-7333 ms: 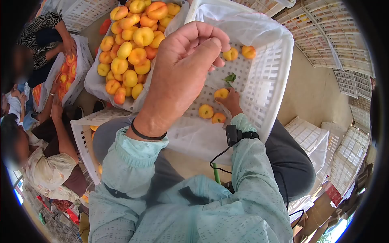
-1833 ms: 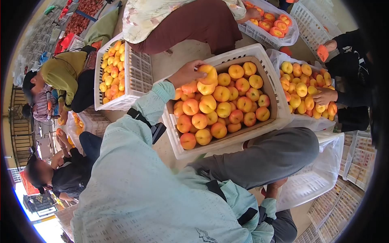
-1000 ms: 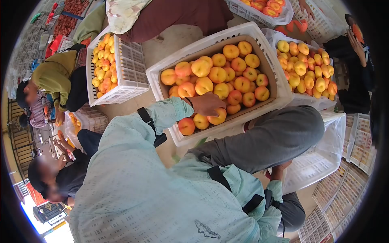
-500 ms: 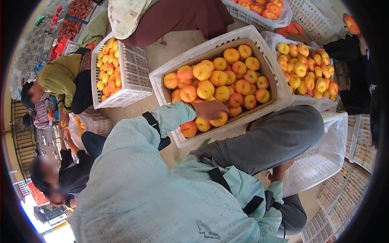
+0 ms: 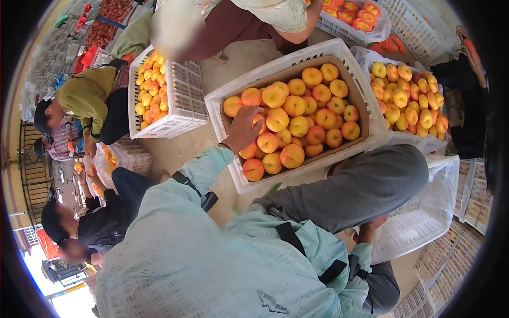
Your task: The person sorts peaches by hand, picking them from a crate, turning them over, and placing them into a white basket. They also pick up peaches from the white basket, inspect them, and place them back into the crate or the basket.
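Observation:
My left hand (image 5: 244, 129) is at the left side of a white crate (image 5: 378, 137) of orange-yellow peaches (image 5: 294, 105). Its fingers curl round a peach (image 5: 258, 118) that is mostly covered by the hand. Cardboard lines the crate, and the fruit lies in it loosely piled. Low on the right, my right hand (image 5: 373, 228) is partly hidden beside my grey trouser leg, next to a white crate with a clear plastic liner (image 5: 419, 212). Its fingers do not show clearly.
More peach crates stand at the left (image 5: 185, 100) and right (image 5: 405, 100). At the top right is a crate of net-wrapped fruit (image 5: 352, 16). People sit at the left and top, and stacked crates (image 5: 445, 254) stand low on the right.
My left hand has moved left and up across the peaches, off the fruit near the crate's front edge. A person's arm now shows at the top. The view has shifted slightly.

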The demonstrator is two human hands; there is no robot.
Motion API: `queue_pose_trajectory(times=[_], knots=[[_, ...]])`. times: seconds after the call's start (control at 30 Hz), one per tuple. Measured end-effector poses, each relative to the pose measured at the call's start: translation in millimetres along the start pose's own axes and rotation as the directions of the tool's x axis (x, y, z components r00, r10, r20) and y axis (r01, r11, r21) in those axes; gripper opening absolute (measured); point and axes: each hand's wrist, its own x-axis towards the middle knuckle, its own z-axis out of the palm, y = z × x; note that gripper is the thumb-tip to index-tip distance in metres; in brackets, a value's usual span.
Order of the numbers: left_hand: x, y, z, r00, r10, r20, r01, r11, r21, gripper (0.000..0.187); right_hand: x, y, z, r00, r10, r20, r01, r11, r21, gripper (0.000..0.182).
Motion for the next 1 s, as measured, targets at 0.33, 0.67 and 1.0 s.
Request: queue_pose_trajectory(times=[0.33, 0.67, 1.0], knots=[[-7.1, -53.4, -2.7, 0.967, -0.04, 0.25, 0.006, 0.991, 0.132, 0.059, 34.5, -105.8, -85.0, 0.987, 0.132, -0.088, -0.031, 0.702, 0.711, 0.037], [-9.7, -67.5, 4.8, 0.941, -0.288, 0.178, 0.296, 0.955, -0.015, 0.049, 1.6, -429.6, -69.7, 0.691, -0.623, 0.368, 0.248, 0.682, 0.688, 0.023], [-15.6, -59.2, -3.7, 0.961, -0.242, -0.131, 0.236, 0.97, -0.064, 0.029, -11.5, -379.6, 167.5, 0.447, -0.519, 0.729, 0.616, 0.769, 0.17, 0.04]])
